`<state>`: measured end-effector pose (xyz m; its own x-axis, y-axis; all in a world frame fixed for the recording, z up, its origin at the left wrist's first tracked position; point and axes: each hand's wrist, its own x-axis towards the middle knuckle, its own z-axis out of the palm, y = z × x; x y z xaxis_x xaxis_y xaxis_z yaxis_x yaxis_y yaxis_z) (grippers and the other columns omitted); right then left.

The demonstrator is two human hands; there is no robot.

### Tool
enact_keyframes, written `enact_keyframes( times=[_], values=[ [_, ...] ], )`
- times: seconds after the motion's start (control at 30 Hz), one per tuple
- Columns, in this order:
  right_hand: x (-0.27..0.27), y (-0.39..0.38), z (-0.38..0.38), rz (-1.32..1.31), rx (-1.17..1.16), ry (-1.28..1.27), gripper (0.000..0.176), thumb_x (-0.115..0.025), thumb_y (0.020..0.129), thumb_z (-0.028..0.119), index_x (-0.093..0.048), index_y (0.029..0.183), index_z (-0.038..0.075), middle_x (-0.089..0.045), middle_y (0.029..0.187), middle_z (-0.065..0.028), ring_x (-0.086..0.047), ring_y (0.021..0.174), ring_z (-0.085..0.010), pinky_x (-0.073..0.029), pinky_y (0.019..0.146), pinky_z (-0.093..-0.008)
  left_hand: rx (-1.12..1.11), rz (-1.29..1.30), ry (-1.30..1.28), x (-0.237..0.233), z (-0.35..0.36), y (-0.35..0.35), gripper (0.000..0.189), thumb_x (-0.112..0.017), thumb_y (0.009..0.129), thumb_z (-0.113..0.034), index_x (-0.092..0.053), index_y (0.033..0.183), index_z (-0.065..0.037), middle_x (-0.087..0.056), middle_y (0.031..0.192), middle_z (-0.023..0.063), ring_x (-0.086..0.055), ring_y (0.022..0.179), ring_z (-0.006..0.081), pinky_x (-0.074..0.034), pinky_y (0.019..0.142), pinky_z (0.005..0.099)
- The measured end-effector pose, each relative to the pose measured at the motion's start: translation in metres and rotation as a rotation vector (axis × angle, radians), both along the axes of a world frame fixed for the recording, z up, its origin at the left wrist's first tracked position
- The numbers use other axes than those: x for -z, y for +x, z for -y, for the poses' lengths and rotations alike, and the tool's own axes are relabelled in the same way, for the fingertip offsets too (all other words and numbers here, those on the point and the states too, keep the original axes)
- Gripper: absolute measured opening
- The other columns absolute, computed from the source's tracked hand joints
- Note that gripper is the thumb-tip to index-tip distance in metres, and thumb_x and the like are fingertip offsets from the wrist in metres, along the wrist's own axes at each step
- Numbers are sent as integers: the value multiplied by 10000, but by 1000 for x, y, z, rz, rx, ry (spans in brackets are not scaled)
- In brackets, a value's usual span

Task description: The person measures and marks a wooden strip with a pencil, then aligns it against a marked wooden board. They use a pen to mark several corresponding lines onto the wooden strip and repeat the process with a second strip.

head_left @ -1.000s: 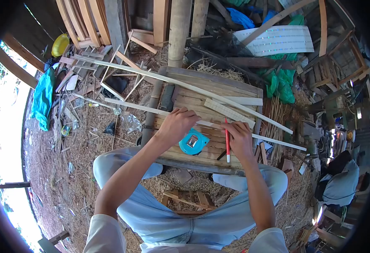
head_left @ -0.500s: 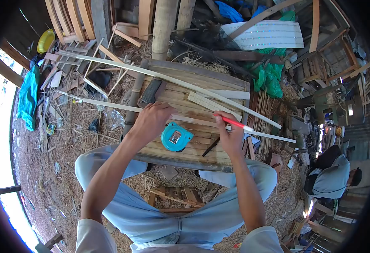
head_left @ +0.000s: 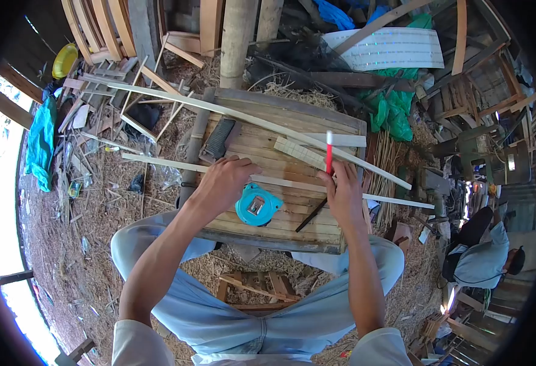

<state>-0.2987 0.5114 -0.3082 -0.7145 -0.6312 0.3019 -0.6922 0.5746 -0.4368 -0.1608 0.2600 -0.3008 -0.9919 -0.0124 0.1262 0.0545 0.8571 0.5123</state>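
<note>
My left hand (head_left: 225, 180) presses down on a long thin bamboo strip (head_left: 164, 161) that lies across a low slatted wooden table (head_left: 292, 232). My right hand (head_left: 343, 192) rests on the same strip further right and holds a red pen (head_left: 328, 151) pointing up and away from me. A turquoise tape measure (head_left: 257, 205) lies on the table just below the strip, between my hands. A dark pencil (head_left: 311, 215) lies on the slats near my right hand. A second long strip (head_left: 176, 97) crosses the table's far part.
Short pale wood pieces (head_left: 300, 152) lie on the table's far right. A dark brush-like block (head_left: 218, 138) sits at its left. Offcuts and shavings litter the ground at left. Green bags (head_left: 390, 113) lie beyond. Another person (head_left: 485, 262) sits at the right. My knees are under the table's near edge.
My right hand has turned the red pen from pointing right along the strip to pointing upward. My left hand stays on the strip. The view has shifted slightly.
</note>
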Motion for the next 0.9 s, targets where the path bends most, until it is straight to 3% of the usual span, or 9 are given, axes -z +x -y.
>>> enact_keyframes(
  times=[0.23, 0.43, 0.53, 0.67, 0.73, 0.8, 0.87, 0.9],
  values=[
    [-9, -9, 0, -172, -48, -8, 248, -729, 861, 148, -691, 1096, 77, -670, 964, -75, -587, 940, -293, -431, 844, -456, 7, -89, 14, -7, 4, 9, 225, -687, 834, -10, -702, 1056, -45, -703, 986, 138, -668, 945, 360, -543, 824, 453],
    [-17, -39, 16, -188, -4, -3, 175, -718, 869, 200, -732, 1022, 117, -719, 914, -24, -597, 945, -249, -408, 879, -416, -55, -79, 117, -10, 9, 12, 228, -689, 867, -39, -700, 1095, -48, -705, 1041, 152, -667, 977, 376, -544, 848, 453],
    [-13, -78, 42, -276, -47, -34, 157, -716, 870, 215, -741, 994, 121, -729, 910, -22, -603, 961, -250, -394, 893, -428, -107, -161, 134, -20, 11, 6, 222, -671, 898, -51, -697, 1118, -41, -705, 1072, 163, -671, 1010, 370, -545, 865, 436],
    [2, -99, 69, -219, -84, 105, 146, -720, 868, 214, -745, 981, 124, -721, 1003, -48, -610, 992, -267, -418, 908, -439, -156, -218, 172, -22, 39, -2, 217, -654, 918, -55, -691, 1130, -26, -716, 1067, 165, -699, 1008, 334, -552, 870, 401],
    [1, -93, 68, -216, -84, 70, 143, -702, 882, 189, -742, 1001, 121, -705, 1029, -59, -598, 1034, -269, -410, 946, -446, -309, -161, 468, -31, 50, 8, 257, -641, 888, -14, -691, 1141, -18, -724, 1038, 185, -703, 972, 344, -564, 829, 414],
    [-8, -82, 59, -219, -81, 38, 144, -684, 897, 165, -740, 1021, 118, -689, 1056, -70, -586, 1075, -271, -403, 984, -453, -317, -204, 369, -23, 75, 25, 311, -577, 871, 67, -687, 1150, -15, -727, 1037, 197, -712, 967, 343, -567, 816, 404],
    [-31, -49, 33, 30, -206, 190, 191, -648, 889, 59, -733, 1052, 110, -651, 1049, -70, -563, 1123, -279, -443, 953, -458, -329, -292, 218, -11, 99, 45, 368, -519, 813, 129, -682, 1113, -8, -724, 1010, 197, -705, 948, 367, -564, 819, 404],
    [-35, -28, 14, -27, -291, 278, 221, -634, 870, 13, -727, 1051, 102, -630, 1061, -73, -558, 1129, -279, -462, 937, -451, -349, -302, 137, -18, 104, 55, 391, -506, 752, 153, -671, 1061, -19, -711, 1023, 182, -675, 1019, 375, -537, 888, 413]
  ],
)
